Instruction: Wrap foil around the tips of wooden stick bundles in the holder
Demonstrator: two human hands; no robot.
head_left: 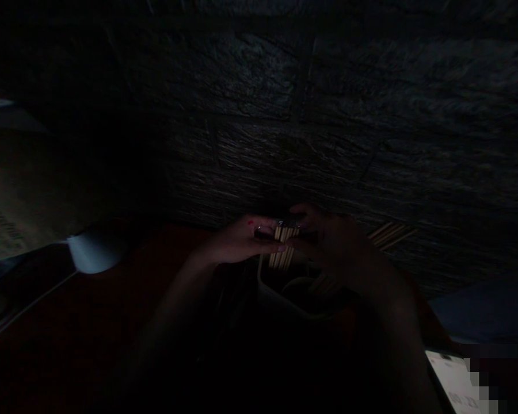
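Observation:
A bundle of pale wooden sticks [284, 256], which look like chopsticks, stands upright between my two hands. My left hand [242, 240] is closed on the bundle from the left, thumb across the front. From the right, the fingers of my right hand [334, 244] pinch the same bundle near its top. Something shiny, too dark to name, shows at the sticks' upper ends. Just below is an open container [263, 290] with a pale rim. More sticks [323, 284] lie inside it, partly hidden by my right hand. Its inside is mostly in shadow.
Several more sticks [391, 234] jut out behind my right forearm. A rough stone-like wall [259, 103] rises close behind. At left are a white cone-shaped object [95, 252] and a brown printed bag [21, 195]. A lit phone [453, 379] lies lower right on the dark reddish table [47, 345].

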